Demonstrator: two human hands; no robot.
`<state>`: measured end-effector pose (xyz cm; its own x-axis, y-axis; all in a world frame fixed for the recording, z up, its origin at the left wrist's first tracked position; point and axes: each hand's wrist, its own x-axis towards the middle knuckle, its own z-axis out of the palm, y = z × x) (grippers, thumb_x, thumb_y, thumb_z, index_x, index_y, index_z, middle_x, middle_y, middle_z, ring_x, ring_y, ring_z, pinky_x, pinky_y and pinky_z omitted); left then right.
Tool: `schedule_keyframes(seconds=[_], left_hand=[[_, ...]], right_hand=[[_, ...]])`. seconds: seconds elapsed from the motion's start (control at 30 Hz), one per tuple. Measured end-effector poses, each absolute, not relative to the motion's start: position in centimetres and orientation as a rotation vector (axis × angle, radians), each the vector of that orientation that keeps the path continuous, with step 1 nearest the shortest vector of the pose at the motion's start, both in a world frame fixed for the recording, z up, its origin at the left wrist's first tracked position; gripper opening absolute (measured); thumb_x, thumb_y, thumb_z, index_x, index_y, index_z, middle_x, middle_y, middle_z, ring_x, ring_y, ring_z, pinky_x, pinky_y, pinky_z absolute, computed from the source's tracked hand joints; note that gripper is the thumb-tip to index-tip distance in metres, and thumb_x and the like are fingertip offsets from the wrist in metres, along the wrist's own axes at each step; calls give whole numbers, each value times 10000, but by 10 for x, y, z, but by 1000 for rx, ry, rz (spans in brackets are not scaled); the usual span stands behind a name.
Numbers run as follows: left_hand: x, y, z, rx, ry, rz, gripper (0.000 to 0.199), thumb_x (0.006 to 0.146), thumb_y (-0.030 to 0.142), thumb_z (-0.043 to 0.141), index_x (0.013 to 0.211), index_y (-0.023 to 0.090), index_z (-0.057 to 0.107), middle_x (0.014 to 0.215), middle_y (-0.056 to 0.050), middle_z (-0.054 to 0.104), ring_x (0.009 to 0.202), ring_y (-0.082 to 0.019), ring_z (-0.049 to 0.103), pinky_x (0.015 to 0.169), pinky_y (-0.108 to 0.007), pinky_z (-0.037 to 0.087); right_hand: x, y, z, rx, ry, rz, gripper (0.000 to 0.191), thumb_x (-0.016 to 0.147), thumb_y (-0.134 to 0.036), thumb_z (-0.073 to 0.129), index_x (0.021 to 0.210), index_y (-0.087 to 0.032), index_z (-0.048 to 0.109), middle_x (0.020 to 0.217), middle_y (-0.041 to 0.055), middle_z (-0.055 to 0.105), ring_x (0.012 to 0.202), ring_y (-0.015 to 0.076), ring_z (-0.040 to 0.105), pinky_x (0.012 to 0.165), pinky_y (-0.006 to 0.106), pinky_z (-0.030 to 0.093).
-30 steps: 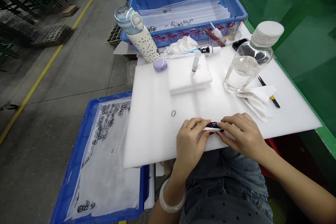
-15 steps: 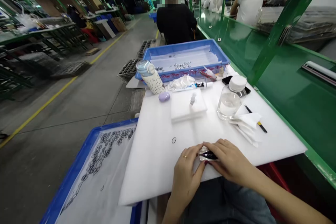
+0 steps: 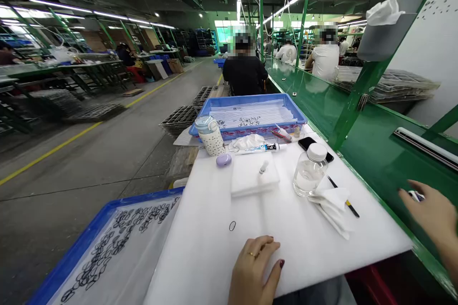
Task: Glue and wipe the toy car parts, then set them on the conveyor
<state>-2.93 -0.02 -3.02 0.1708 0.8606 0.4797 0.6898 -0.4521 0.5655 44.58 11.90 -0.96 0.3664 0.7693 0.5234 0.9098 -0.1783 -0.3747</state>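
White foam-board surface (image 3: 200, 267): my left hand (image 3: 252, 269) rests open and empty near a black O-ring (image 3: 232, 226), likely light and floppy, best pinched at its rim, while my right hand (image 3: 427, 212) pinches a small white item (image 3: 416, 196) above the green surface (image 3: 375, 152).

Your head cam is the only view: it sits above the near edge of the white foam board (image 3: 200, 252), facing forward and down, close to your left hand (image 3: 252, 271). Wide lens: right hand (image 3: 427, 212) at right frame edge, blue tray (image 3: 246, 102) mid-frame, factory aisle (image 3: 89, 152) beyond.
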Motion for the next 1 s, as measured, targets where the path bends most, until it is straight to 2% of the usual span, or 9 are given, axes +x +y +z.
schedule_keyframes(seconds=[0.07, 0.13, 0.2, 0.23, 0.4, 0.7, 0.8, 0.87, 1.0], left_hand=[[-30, -1, -31, 2216, 1525, 1119, 201, 919, 240, 600, 1093, 227, 699, 1056, -85, 711, 928, -221, 697, 761, -333, 641], [-30, -1, -31, 2211, 1533, 1116, 194, 926, 253, 595, 1086, 233, 704, 1055, -84, 711, 940, -222, 698, 767, -335, 642], [-30, 0, -33, 2217, 1519, 1129, 192, 936, 275, 588, 1082, 238, 707, 1054, -82, 712, 945, -219, 699, 768, -326, 641], [-30, 0, -35, 2219, 1510, 1149, 192, 942, 291, 582, 1076, 239, 710, 1048, -81, 713, 936, -216, 700, 763, -322, 640], [-27, 2, -49, 2175, 1516, 1297, 262, 984, 384, 508, 1030, 239, 721, 993, -88, 713, 877, -216, 693, 709, -322, 632], [-25, 6, -62, 2211, 1504, 1337, 321, 998, 420, 463, 978, 227, 720, 947, -94, 711, 844, -207, 687, 688, -313, 624], [-24, 7, -63, 2220, 1502, 1364, 271, 986, 375, 489, 980, 224, 713, 928, -88, 711, 814, -202, 687, 679, -307, 620], [-23, 7, -64, 2228, 1495, 1388, 239, 976, 341, 498, 980, 223, 705, 910, -82, 710, 796, -198, 684, 666, -299, 616], [-22, 9, -66, 2245, 1496, 1398, 229, 967, 322, 487, 968, 227, 696, 886, -79, 706, 773, -200, 683, 644, -298, 610]], right_hand=[[386, 125, 0, -1620, -1797, -59, 378, 900, -591, 506, 1192, -373, 606, 873, 124, 719, 779, 356, 699, 586, 482, 510], [326, 137, 11, -1496, -2006, 109, 529, 831, -588, 646, 1285, -324, 579, 1017, 70, 740, 863, 311, 711, 718, 439, 559], [280, 152, 22, -1473, -2249, 318, 639, 778, -527, 722, 1333, -267, 539, 1150, 65, 713, 1043, 310, 670, 970, 503, 478], [264, 160, 27, -1470, -2297, 364, 588, 746, -496, 749, 1255, -252, 587, 1140, 60, 713, 1042, 305, 664, 995, 510, 445], [235, 182, 35, -1520, -2368, 451, 310, 726, -414, 743, 947, -210, 667, 945, 33, 722, 888, 245, 662, 846, 378, 440], [195, 212, 22, -1640, -2338, 422, 323, 783, -493, 696, 885, -190, 644, 850, 24, 697, 768, 193, 630, 731, 307, 392], [203, 221, 26, -1668, -2332, 399, 466, 718, -599, 727, 967, -208, 686, 942, 51, 703, 837, 224, 640, 738, 318, 435], [221, 228, 31, -1726, -2271, 337, 632, 689, -666, 719, 1133, -219, 677, 1165, 96, 667, 1033, 282, 623, 847, 364, 470], [266, 243, 33, -1984, -2023, 218, 782, 767, -725, 592, 1340, -192, 601, 1527, 201, 384, 1371, 490, 357, 1042, 649, 345]])
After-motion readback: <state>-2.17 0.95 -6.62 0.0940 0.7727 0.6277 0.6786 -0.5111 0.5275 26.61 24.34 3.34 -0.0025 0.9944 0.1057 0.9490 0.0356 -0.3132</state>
